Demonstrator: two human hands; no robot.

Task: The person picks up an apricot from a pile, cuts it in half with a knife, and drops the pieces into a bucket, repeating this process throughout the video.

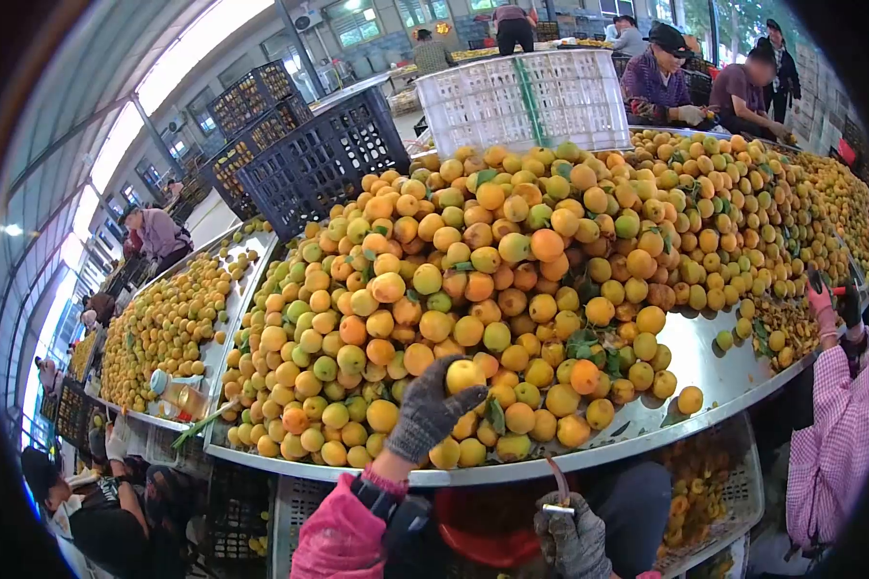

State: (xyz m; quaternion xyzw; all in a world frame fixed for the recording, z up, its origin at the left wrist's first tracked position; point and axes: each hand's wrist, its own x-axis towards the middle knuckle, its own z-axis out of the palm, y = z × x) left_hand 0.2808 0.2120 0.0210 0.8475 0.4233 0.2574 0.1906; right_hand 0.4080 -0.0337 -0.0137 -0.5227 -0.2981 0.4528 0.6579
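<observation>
My left hand [423, 413], in a dark grey knit glove, has its thumb and fingers closed round a yellow apricot [464, 375] at the near edge of the heap. Below the table rim, my right hand [575, 542], also in a grey glove, grips a small curved knife [559, 477] with its blade pointing up. The large heap of apricots [473, 261], orange, yellow and some greenish, covers most of the metal table [697, 345]. A few green leaves [583, 345] lie among the fruit near my left hand.
A red basin [483, 540] sits below the table edge, beside a crate of cut fruit [743, 502]. A black crate [323, 159] and a white crate [526, 101] stand behind the heap. A co-worker's pink checked sleeve [830, 444] is at right; other people work around.
</observation>
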